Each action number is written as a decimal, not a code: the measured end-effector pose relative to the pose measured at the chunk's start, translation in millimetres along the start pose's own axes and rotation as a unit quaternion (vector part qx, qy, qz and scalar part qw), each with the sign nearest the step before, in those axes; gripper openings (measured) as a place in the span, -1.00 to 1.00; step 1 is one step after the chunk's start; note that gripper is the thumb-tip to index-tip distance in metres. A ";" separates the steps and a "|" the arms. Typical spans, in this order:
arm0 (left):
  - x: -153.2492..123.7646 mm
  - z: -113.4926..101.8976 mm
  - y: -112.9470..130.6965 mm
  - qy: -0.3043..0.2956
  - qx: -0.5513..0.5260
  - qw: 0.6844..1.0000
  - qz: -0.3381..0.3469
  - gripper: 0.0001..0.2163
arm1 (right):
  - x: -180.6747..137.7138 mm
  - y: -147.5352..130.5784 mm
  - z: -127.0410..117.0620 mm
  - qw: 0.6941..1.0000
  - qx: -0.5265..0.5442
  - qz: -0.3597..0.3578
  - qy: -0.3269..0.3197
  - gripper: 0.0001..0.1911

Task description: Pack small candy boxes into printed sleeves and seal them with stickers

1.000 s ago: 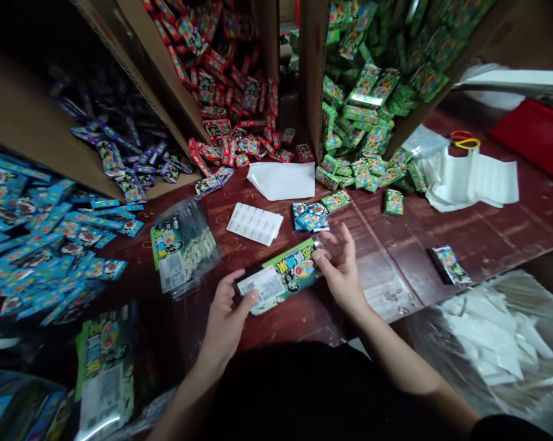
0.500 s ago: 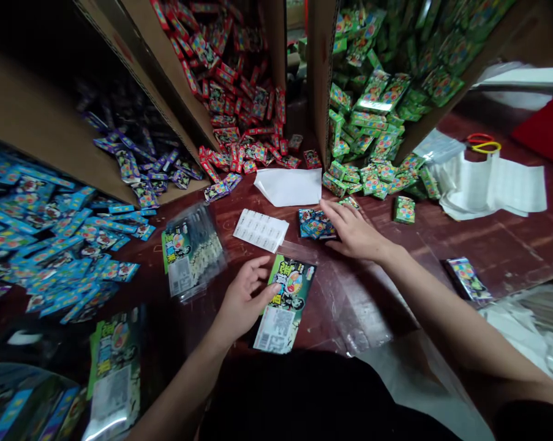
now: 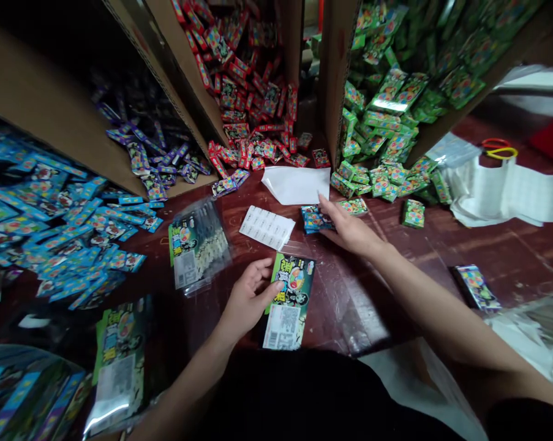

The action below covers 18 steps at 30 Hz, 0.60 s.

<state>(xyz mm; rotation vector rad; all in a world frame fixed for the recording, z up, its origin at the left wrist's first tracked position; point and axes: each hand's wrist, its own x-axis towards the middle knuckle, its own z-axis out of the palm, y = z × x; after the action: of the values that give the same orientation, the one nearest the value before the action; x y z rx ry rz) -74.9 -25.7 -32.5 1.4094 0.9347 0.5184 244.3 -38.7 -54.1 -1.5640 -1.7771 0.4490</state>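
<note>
My left hand (image 3: pixel 248 300) has its thumb over the left edge of a clear plastic bag with a green and black printed panel (image 3: pixel 289 294), fingers curled beside it. The bag lies flat before me. Further forward, my right hand (image 3: pixel 356 233) is closed around small blue printed boxes (image 3: pixel 313 218), thumb on the near side and fingers on the far side. The palm hides part of them. A green box (image 3: pixel 354 206) lies just behind that hand. Between the hands and the cartons rest a sheet of white labels (image 3: pixel 267 226) and a white paper (image 3: pixel 297 185).
Cartons spill purple boxes (image 3: pixel 154 162), red boxes (image 3: pixel 258 147) and green boxes (image 3: pixel 381 135). Blue boxes (image 3: pixel 74 226) heap at left. Stacked printed bags (image 3: pixel 198 248) lie left of the labels. A single box (image 3: pixel 476 286) and scissors (image 3: pixel 499 149) are at right.
The view has shifted a little. My right hand has moved slightly left with the blue boxes, and more of the green box shows behind it. My left hand stays at the bag.
</note>
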 end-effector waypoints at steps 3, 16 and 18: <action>-4.3 -2.1 -1.0 0.005 -0.006 1.000 0.002 -0.57 | -1.3 -1.7 0.4 0.994 0.073 0.030 0.081 -0.06; -7.6 9.4 1.2 -0.029 -0.021 0.999 0.017 -0.56 | -15.9 -76.3 -1.1 0.933 0.346 0.072 0.064 0.14; -8.8 8.8 1.4 -0.028 -0.022 0.999 0.018 -0.57 | -18.1 -80.0 -0.8 0.933 0.348 0.076 0.044 0.15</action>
<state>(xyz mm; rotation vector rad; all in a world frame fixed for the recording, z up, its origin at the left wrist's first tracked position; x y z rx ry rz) -72.6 -37.7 -29.9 1.3960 0.8494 0.5210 188.2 -72.7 -4.8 -1.1813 -1.2262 0.9488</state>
